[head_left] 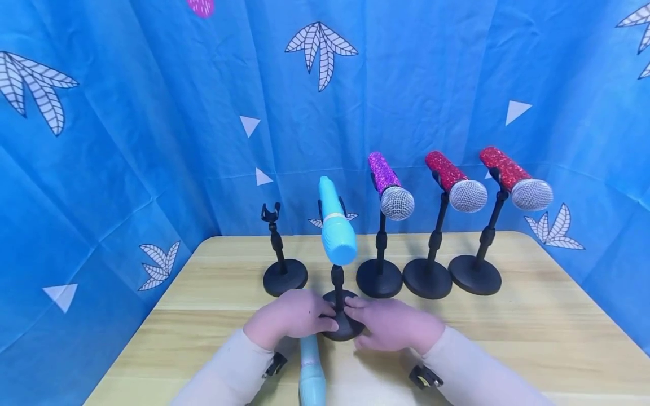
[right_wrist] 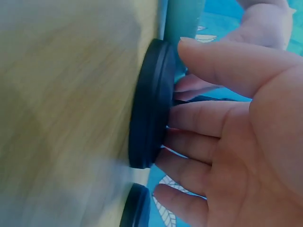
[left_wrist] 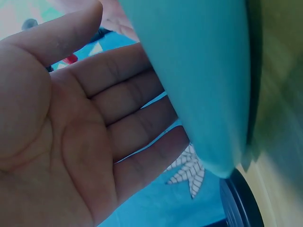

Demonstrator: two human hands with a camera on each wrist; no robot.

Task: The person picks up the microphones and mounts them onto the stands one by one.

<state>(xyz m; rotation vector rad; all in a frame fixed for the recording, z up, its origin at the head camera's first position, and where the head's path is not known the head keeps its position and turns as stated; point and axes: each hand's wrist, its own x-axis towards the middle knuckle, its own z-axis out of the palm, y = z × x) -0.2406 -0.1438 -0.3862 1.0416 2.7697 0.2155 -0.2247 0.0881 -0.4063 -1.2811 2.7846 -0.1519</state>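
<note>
A light blue microphone (head_left: 337, 234) rests tilted in the clip of a black desk stand, its head toward me. My left hand (head_left: 297, 316) is at the left side of that stand's round base (head_left: 344, 331), and my right hand (head_left: 396, 324) is at the right side. In the right wrist view, nearly straight fingers touch the base (right_wrist: 150, 109). A second light blue microphone (head_left: 312, 378) lies on the table under my left wrist. It fills much of the left wrist view, where my left palm faces the camera with fingers extended and partly hidden behind it.
Left of centre stands a black stand (head_left: 285, 277) with a bare clip. To the right, other stands hold a purple glitter microphone (head_left: 384, 172), a red glitter one (head_left: 447, 171) and another red one (head_left: 508, 167). A blue patterned curtain (head_left: 406, 84) hangs behind the wooden table (head_left: 203, 316).
</note>
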